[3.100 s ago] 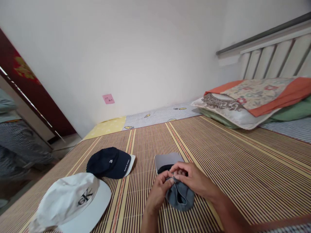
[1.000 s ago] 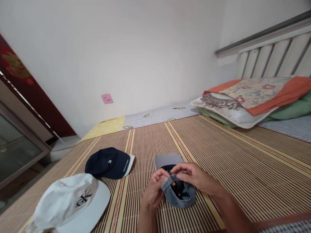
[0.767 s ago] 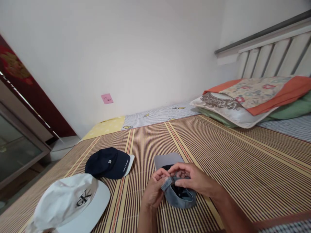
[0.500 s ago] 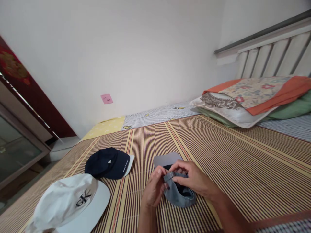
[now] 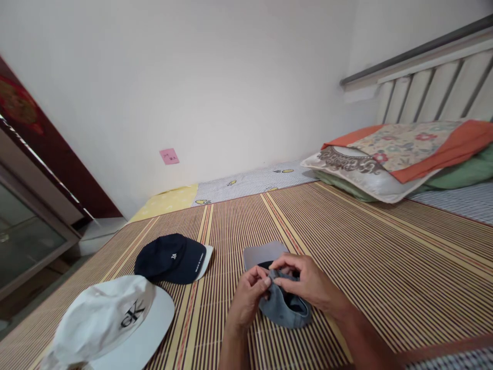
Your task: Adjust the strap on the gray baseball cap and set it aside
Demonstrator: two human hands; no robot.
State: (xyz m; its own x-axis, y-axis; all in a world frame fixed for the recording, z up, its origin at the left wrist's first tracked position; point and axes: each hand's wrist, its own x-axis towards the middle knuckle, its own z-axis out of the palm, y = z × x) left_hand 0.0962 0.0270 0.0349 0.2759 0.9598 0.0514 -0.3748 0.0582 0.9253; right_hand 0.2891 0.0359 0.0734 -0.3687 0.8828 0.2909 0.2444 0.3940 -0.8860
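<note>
A grey-blue cap [image 5: 283,309] lies upside down on the striped bamboo mat [image 5: 365,241], its pale brim [image 5: 262,254] pointing away from me. My left hand [image 5: 247,298] and my right hand [image 5: 308,281] both pinch the strap at the cap's back rim, fingertips almost touching. A navy cap [image 5: 171,258] with a white brim sits to the left. Nearer me on the left lies a white bucket hat [image 5: 111,322] with a black logo.
Stacked pillows [image 5: 400,156] lie at the back right under a slatted headboard [image 5: 435,85]. A white wall with a pink note [image 5: 169,155] runs behind the bed. A glass-fronted cabinet [image 5: 26,231] stands at the left beyond the mat's edge.
My fingers have kept working the strap at the cap's back, and the rim has been drawn together and lifted a little. The other hats have not moved.
</note>
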